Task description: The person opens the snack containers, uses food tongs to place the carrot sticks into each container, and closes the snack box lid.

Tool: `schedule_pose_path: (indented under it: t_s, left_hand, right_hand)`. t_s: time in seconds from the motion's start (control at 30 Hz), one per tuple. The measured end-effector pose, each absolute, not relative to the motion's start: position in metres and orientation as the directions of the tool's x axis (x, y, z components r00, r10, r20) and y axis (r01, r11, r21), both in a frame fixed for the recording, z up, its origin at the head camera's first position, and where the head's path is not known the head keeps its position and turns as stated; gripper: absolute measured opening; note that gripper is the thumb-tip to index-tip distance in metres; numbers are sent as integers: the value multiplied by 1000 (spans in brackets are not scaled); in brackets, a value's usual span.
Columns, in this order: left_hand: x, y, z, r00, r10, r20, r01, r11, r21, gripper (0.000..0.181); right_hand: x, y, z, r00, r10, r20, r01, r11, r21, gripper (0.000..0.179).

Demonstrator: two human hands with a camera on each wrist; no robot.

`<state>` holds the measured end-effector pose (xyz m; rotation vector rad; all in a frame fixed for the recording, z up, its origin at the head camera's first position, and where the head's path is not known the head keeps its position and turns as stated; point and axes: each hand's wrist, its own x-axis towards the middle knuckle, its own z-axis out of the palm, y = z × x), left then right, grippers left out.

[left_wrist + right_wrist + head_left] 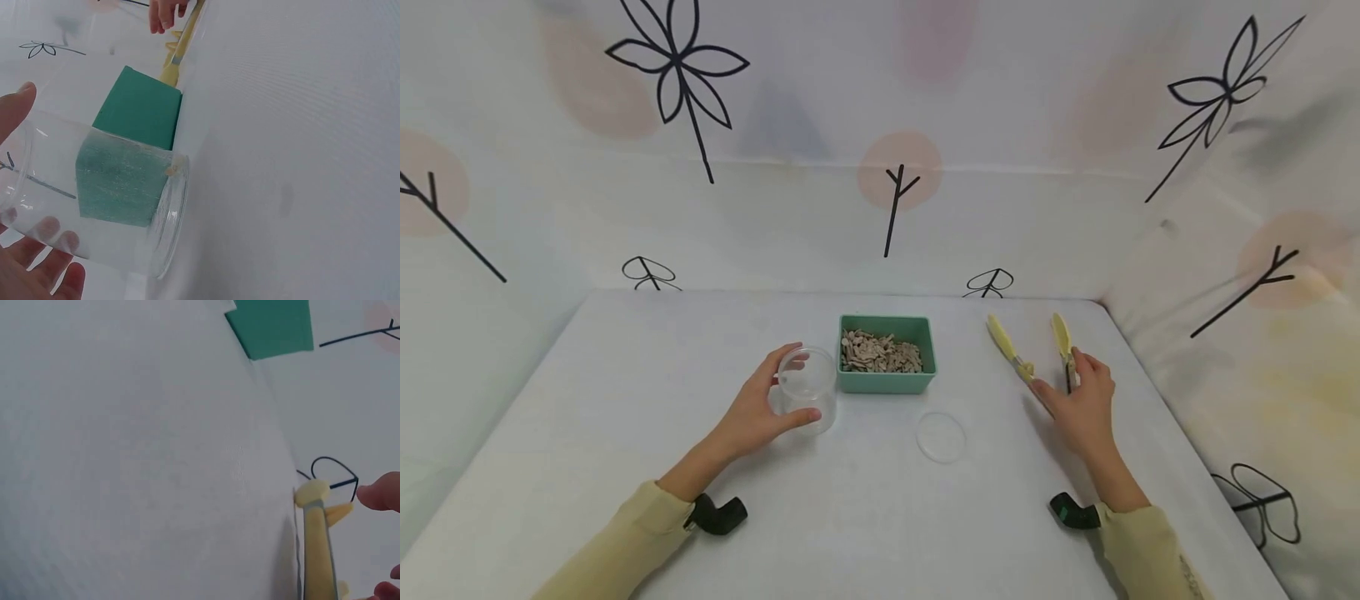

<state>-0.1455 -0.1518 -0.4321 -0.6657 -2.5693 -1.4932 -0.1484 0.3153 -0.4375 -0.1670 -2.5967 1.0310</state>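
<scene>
My left hand [756, 412] holds a clear plastic jar [808, 400], its thumb in front and fingers round the far side. The fingers show through the jar wall in the left wrist view. My right hand [1084, 408] is over the near part of yellow-and-grey tongs [1002, 337], whose two arms stand spread on the table. In the right wrist view the thumb is apart from the yellow tongs end [319, 544], and the other fingertips are beside it. Between the hands is a green tray [887, 383] of flat greyish-brown pieces [880, 353].
A clear round lid [941, 437] lies on the white table [880, 525] in front of the tray. Patterned white cloth [805, 225] rises behind the table and on both sides. Black curved devices [721, 515] sit at both wrists.
</scene>
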Motion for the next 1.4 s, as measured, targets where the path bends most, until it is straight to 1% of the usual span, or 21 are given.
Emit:
schedule_pose_path:
  t_s: [0.17,0.3,0.4,0.5,0.6,0.7,0.77,0.87,0.93,1.0,1.07,1.17,1.23,1.33,1.4]
  left_hand:
    - [-148,-151,-432,-912,311,269,384,411,827,92]
    - [-149,-151,-433,-913,314,262,378,404,833,88]
    - [-149,-151,-433,-911,319,260,380,409,830,86]
    - [-149,-152,-433,-913,320,255,377,413,829,86]
    - [-148,-151,-432,-916,318,244,367,419,831,87]
    - [-148,-151,-431,-917,323,233,360,420,833,86]
    - [-148,-150,-430,-917,325,230,358,422,833,85]
    - [-148,-150,-431,-917,326,231,359,418,834,84]
    - [-148,-150,-431,-917,323,233,359,417,835,83]
    - [-148,-150,-431,-917,324,233,359,413,837,83]
    - [-148,-150,-431,-916,326,232,359,413,837,83]
    - [-148,-150,-430,-917,328,225,355,417,837,83]
    - [-148,-150,-429,-918,327,223,353,421,835,84]
    - [-148,-150,-429,-917,330,224,356,422,834,84]
    - [-149,-150,-430,-916,333,226,358,420,834,84]
  right_hand:
    - [-155,324,-443,-941,300,154,110,706,-700,95]
    - [-163,328,-447,-948,311,65,189,716,-672,102]
    - [-170,329,-447,-953,303,12,224,730,-646,105]
    - [-177,329,-445,-956,295,-14,236,734,-637,105]
    - [-182,326,-446,-954,300,-23,247,737,-630,104]
    - [-186,322,-447,-951,306,-34,267,763,-589,103]
    - [-187,320,-448,-954,300,-30,265,789,-554,98]
    - [-188,317,-447,-958,288,-13,252,816,-521,86]
    - [-188,317,-446,-959,282,8,236,818,-524,78]
    - [-187,316,-445,-960,280,26,223,814,-537,77]
    - [-187,316,-445,-962,269,32,209,813,-544,87]
    - [-188,316,-444,-968,249,17,198,808,-555,109]
    - [-187,316,-443,-972,236,-5,198,803,-562,121]
    - [-185,316,-439,-975,220,-33,200,798,-569,128]
    - [-184,315,-435,-977,211,-43,197,794,-575,127]
